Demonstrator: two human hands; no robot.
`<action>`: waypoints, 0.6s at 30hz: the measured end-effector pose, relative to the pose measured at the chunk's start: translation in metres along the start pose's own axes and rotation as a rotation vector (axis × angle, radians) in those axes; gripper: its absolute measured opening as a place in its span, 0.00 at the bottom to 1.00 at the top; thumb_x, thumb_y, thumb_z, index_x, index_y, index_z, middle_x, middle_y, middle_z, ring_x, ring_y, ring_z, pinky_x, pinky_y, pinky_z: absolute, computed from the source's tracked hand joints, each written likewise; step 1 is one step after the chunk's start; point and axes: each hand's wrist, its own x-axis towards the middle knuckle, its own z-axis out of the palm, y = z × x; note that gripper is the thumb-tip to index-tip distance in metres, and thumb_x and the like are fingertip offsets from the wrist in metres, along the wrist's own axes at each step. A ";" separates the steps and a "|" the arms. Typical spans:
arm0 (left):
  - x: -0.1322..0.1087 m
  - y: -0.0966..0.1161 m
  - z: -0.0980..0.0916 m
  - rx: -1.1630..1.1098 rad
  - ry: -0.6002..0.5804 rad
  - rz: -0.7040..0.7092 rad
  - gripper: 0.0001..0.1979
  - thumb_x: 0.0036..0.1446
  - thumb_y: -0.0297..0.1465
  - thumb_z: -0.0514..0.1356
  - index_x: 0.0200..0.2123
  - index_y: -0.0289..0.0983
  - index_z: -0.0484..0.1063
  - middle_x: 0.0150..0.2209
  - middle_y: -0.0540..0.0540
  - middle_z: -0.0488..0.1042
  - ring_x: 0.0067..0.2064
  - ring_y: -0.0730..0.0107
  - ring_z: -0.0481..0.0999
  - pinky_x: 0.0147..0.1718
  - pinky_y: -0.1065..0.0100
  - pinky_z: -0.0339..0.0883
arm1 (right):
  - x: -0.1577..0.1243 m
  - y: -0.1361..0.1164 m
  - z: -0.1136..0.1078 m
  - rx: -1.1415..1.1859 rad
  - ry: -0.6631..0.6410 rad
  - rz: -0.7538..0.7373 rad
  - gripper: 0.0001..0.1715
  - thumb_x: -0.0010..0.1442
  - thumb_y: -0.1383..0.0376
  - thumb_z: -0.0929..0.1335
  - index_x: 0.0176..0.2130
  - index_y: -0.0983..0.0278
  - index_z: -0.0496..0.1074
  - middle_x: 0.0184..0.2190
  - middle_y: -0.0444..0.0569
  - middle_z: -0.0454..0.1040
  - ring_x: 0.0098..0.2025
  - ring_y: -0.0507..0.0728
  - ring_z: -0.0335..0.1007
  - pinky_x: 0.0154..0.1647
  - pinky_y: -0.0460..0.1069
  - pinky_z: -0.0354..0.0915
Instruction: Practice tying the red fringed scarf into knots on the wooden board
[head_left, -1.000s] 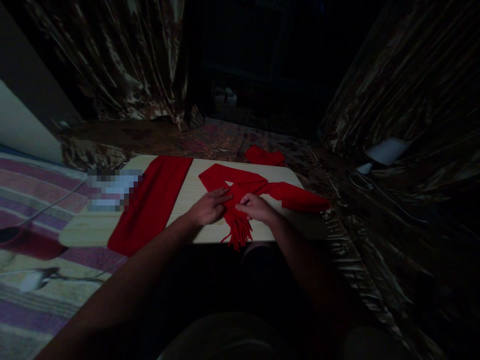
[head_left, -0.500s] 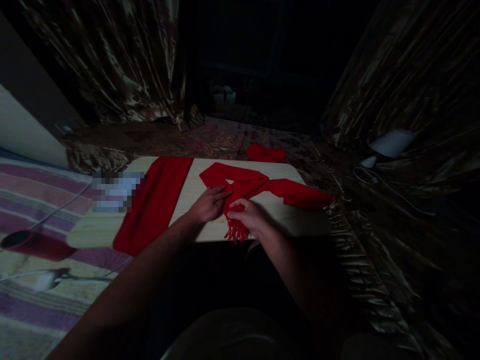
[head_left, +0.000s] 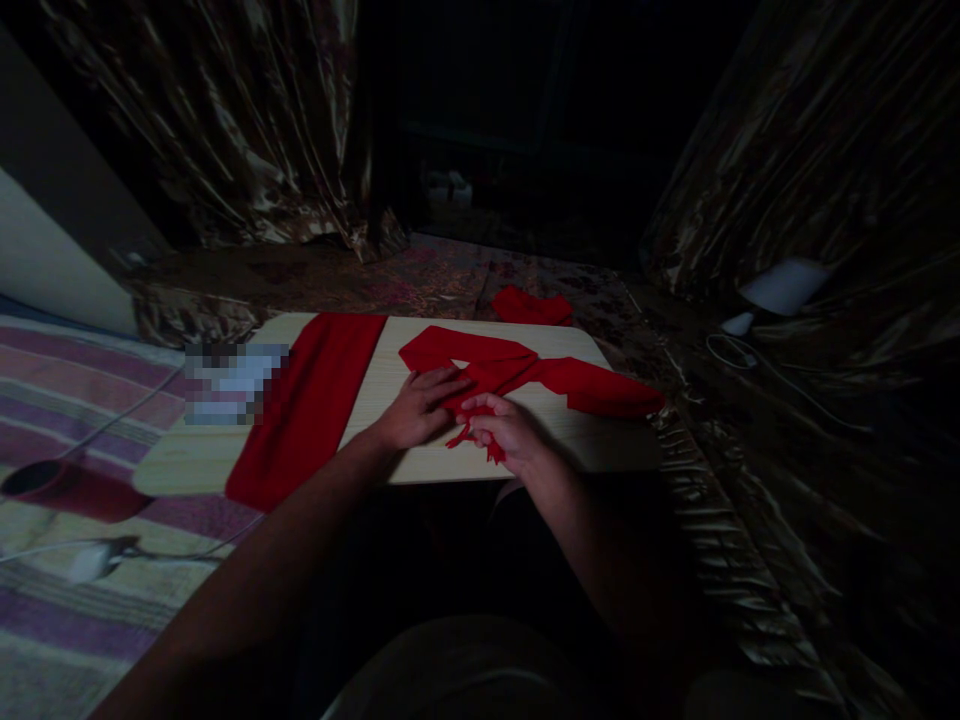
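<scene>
A red fringed scarf [head_left: 469,345] lies in a loop on the wooden board-like table, one end stretched toward the right edge. My left hand [head_left: 421,408] rests flat on the scarf's near part, fingers extended. Close beside it, my right hand [head_left: 506,430] has its fingers curled around the fringed end, with some red tassels poking out below. Part of that end is hidden under the fingers. Left of both hands, a wide red cloth strip [head_left: 311,410] drapes across the tabletop [head_left: 367,425] and over its near edge.
A blurred-out item [head_left: 234,385] is at the table's left end. Beyond the far edge lies another red cloth [head_left: 532,305]. On the striped bedding at left are a red cylinder [head_left: 79,490] and a white plug [head_left: 90,562] with cords. A small white lamp [head_left: 784,288] stands at right, near dark curtains.
My right hand has gathered the fringed end of the scarf up into its fingers, so less fringe shows. My left hand has shifted slightly and stays on the scarf.
</scene>
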 end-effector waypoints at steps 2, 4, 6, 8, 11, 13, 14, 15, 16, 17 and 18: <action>-0.001 0.003 0.000 0.044 -0.003 0.029 0.31 0.62 0.41 0.58 0.68 0.47 0.65 0.71 0.41 0.60 0.70 0.46 0.60 0.66 0.40 0.49 | 0.001 -0.002 0.000 0.019 -0.005 -0.006 0.15 0.44 0.70 0.70 0.37 0.62 0.71 0.30 0.44 0.78 0.18 0.44 0.53 0.20 0.41 0.52; -0.002 0.005 0.001 0.091 -0.012 0.044 0.31 0.63 0.43 0.57 0.68 0.46 0.65 0.71 0.40 0.60 0.70 0.45 0.60 0.66 0.38 0.48 | 0.002 -0.004 0.001 0.032 -0.022 -0.024 0.15 0.45 0.69 0.71 0.37 0.62 0.70 0.29 0.43 0.77 0.18 0.44 0.52 0.20 0.42 0.54; -0.001 0.005 0.003 0.111 -0.022 0.059 0.30 0.67 0.42 0.52 0.70 0.46 0.62 0.71 0.39 0.60 0.70 0.47 0.60 0.65 0.38 0.48 | 0.002 -0.006 0.002 0.033 -0.050 -0.037 0.14 0.46 0.68 0.71 0.37 0.62 0.70 0.28 0.41 0.75 0.18 0.44 0.53 0.21 0.42 0.56; -0.001 0.004 0.005 0.123 -0.024 0.062 0.31 0.68 0.41 0.50 0.72 0.44 0.58 0.71 0.38 0.59 0.70 0.48 0.60 0.65 0.40 0.49 | 0.002 -0.008 0.002 0.023 -0.070 -0.039 0.14 0.47 0.67 0.71 0.37 0.62 0.70 0.28 0.41 0.75 0.18 0.44 0.53 0.21 0.42 0.57; 0.000 0.002 0.007 0.166 -0.001 0.008 0.33 0.65 0.38 0.53 0.72 0.40 0.58 0.71 0.35 0.60 0.69 0.46 0.60 0.65 0.41 0.51 | 0.002 -0.009 0.002 0.022 -0.064 -0.036 0.13 0.48 0.67 0.71 0.37 0.62 0.69 0.28 0.40 0.74 0.18 0.44 0.52 0.21 0.42 0.57; 0.001 0.002 0.009 0.198 0.025 -0.040 0.33 0.63 0.36 0.54 0.71 0.40 0.59 0.70 0.34 0.60 0.69 0.45 0.61 0.64 0.41 0.52 | 0.002 -0.009 0.001 0.053 -0.044 -0.040 0.13 0.48 0.68 0.71 0.36 0.62 0.69 0.28 0.40 0.73 0.18 0.44 0.50 0.20 0.42 0.55; 0.001 0.002 0.010 0.211 0.043 -0.058 0.33 0.63 0.35 0.54 0.71 0.40 0.59 0.70 0.34 0.61 0.68 0.45 0.61 0.64 0.41 0.53 | 0.001 -0.009 0.000 0.074 -0.036 -0.044 0.13 0.48 0.69 0.70 0.36 0.62 0.69 0.28 0.39 0.72 0.17 0.44 0.50 0.20 0.42 0.55; 0.001 0.001 0.011 0.219 0.060 -0.070 0.33 0.62 0.35 0.54 0.71 0.40 0.59 0.70 0.34 0.60 0.68 0.45 0.62 0.63 0.42 0.54 | 0.000 -0.009 -0.002 0.094 -0.031 -0.049 0.13 0.47 0.69 0.69 0.36 0.62 0.69 0.28 0.39 0.72 0.17 0.44 0.49 0.20 0.42 0.55; 0.001 0.000 0.012 0.220 0.076 -0.074 0.33 0.62 0.34 0.54 0.71 0.39 0.59 0.70 0.34 0.60 0.68 0.45 0.62 0.63 0.42 0.55 | -0.001 -0.008 -0.003 0.107 -0.030 -0.053 0.13 0.47 0.70 0.69 0.36 0.62 0.69 0.27 0.39 0.72 0.17 0.44 0.49 0.20 0.42 0.55; 0.002 -0.001 0.013 0.213 0.090 -0.069 0.33 0.63 0.34 0.54 0.71 0.38 0.60 0.70 0.33 0.60 0.68 0.45 0.62 0.63 0.43 0.56 | -0.002 -0.008 -0.004 0.109 -0.035 -0.050 0.13 0.46 0.70 0.68 0.36 0.62 0.70 0.27 0.39 0.72 0.17 0.44 0.48 0.20 0.42 0.55; 0.002 -0.003 0.013 0.198 0.098 -0.055 0.33 0.63 0.35 0.54 0.70 0.38 0.60 0.70 0.33 0.60 0.68 0.45 0.62 0.63 0.44 0.56 | -0.003 -0.007 -0.005 0.099 -0.048 -0.040 0.13 0.46 0.70 0.68 0.36 0.63 0.70 0.27 0.39 0.72 0.17 0.44 0.48 0.20 0.42 0.55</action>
